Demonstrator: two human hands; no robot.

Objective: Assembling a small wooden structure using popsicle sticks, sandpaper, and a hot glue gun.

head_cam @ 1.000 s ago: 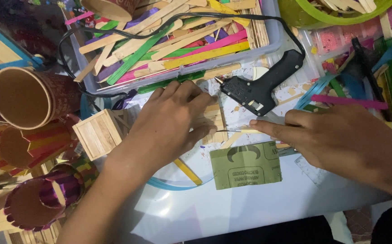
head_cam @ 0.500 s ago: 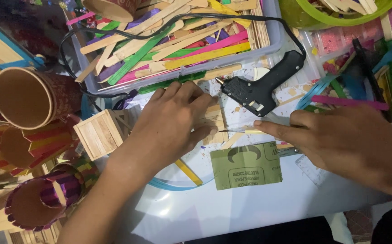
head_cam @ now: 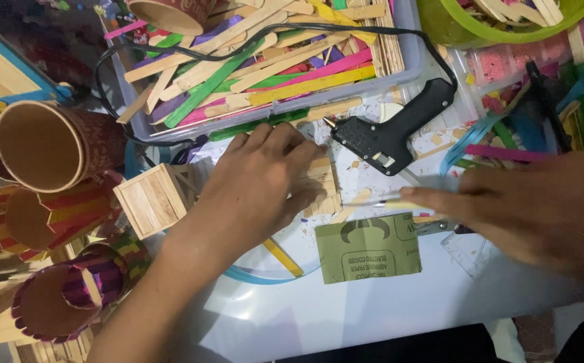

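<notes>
Wooden stick panel (head_cam: pixel 320 185) pressed flat under left hand (head_cam: pixel 258 181); right hand (head_cam: pixel 534 205) pinching thin stick (head_cam: pixel 372 199).

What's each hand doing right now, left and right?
Left hand: open, palm down, pressing on the stick panel.
Right hand: blurred; fingers pinch a thin tool, kind unclear.

head cam | 1 view | looks steeply down, close over cluttered table (head_cam: pixel 345 316) | person's near edge at frame bottom

A white table (head_cam: pixel 372 316) is covered: sandpaper (head_cam: pixel 368 247) at centre, glue gun (head_cam: pixel 391 131) at one o'clock, stick tray (head_cam: pixel 399 67) at twelve, wooden box (head_cam: pixel 149 200) at nine.
</notes>
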